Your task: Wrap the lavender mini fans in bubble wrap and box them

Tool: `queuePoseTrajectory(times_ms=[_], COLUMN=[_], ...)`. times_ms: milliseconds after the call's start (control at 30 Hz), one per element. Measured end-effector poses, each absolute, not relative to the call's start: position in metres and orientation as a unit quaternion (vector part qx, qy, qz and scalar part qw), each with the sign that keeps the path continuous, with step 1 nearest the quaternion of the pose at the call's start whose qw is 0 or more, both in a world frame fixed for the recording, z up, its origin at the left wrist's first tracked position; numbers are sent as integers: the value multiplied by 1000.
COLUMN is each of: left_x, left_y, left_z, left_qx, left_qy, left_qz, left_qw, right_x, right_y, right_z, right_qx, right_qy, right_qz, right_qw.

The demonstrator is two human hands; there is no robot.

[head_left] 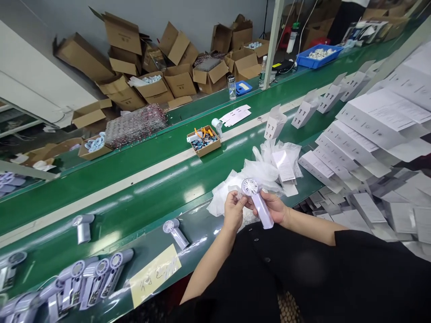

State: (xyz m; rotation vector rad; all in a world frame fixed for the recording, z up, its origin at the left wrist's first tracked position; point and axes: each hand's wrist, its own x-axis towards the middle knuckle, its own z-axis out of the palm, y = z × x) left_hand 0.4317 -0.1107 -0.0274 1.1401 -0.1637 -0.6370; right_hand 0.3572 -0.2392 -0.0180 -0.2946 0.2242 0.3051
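Evidently, the lavender fan [262,210] sits within the two-handed grip [253,207].

I count one held purple fan [262,210], two lone purple fans [178,236], and a purple bunch [78,269] too jumbled to count. There's one pale blue fan [217,127], one yellow paper [155,277], two blue trays [316,61] and two clear bottles [232,89].

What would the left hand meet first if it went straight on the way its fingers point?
The left hand would meet the lilac handheld fan first, its fingertips already at or very near it. Beyond seem to lie the plastic bags, though depth is unclear.
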Motion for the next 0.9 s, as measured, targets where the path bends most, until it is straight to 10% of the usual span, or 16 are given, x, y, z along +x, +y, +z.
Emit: queuePoseTrajectory(times_ms=[300, 900], left_x=[439, 420], left_y=[-96, -102], left_z=[-7, 15], left_qx=[638, 678], left_qy=[-29, -410], left_qz=[-227, -192], left_qw=[735, 578], right_x=[319, 322], right_y=[-280, -243], right_z=[2, -22], right_qx=[-300, -541], right_qy=[120, 267], right_qz=[126, 26], right_qw=[938, 797])
